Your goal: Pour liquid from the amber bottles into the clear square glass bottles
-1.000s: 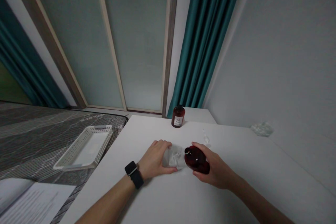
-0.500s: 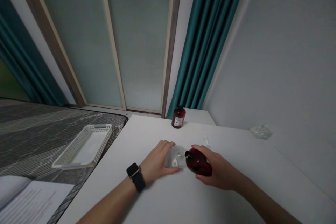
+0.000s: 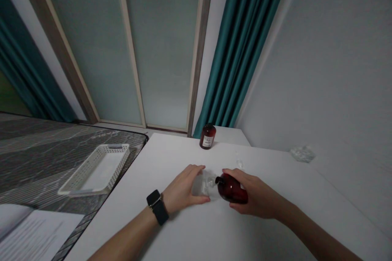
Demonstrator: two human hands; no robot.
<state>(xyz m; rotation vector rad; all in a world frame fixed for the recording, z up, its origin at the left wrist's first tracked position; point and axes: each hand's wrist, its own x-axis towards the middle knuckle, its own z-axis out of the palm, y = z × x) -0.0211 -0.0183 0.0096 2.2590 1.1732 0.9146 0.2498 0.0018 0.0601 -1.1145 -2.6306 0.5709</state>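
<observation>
My left hand (image 3: 188, 187), a dark watch (image 3: 157, 207) on its wrist, is wrapped round a clear glass vessel (image 3: 202, 183) on the white table. My right hand (image 3: 254, 193) grips a dark brown glass bottle (image 3: 231, 189) tipped leftward. The bottle's narrow black mouth sits at or just above the clear vessel's right side; whether they touch, or any liquid runs, I cannot tell. Behind my hands stands a second brown bottle (image 3: 208, 136), upright with a white label. Small clear pieces (image 3: 239, 163), too faint to name, lie beyond my right hand.
The white table (image 3: 190, 236) meets a grey wall at the right, with a crumpled clear plastic item (image 3: 302, 153) at its far edge. To the left, a dark marbled surface (image 3: 36, 147) bears a white perforated basket (image 3: 97, 170) and an open booklet (image 3: 39, 234).
The brown bottle in my right hand is tipped slightly further, nearer to horizontal. My left hand holds the clear vessel almost as before, and the view has shifted a little.
</observation>
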